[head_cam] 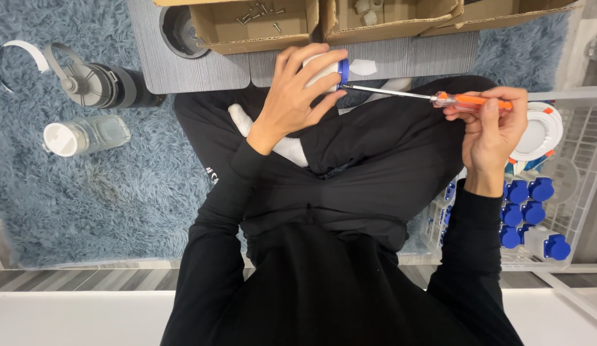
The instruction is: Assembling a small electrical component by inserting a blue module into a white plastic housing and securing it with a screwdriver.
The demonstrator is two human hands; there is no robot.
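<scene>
My left hand point(297, 90) wraps around a white part with a blue rim point(342, 69), held over my crossed legs in black trousers. My right hand point(492, 125) grips the orange handle of a screwdriver point(468, 100). Its thin metal shaft point(387, 92) runs left, and the tip meets the blue rim of the part.
Open cardboard boxes point(260, 29) with screws and white pieces stand on a grey mat point(183, 70) ahead. A dark bottle point(103, 83) and a clear bottle point(87, 134) lie on the blue shaggy rug at left. A white wire basket point(580, 192) at right holds several blue-and-white parts.
</scene>
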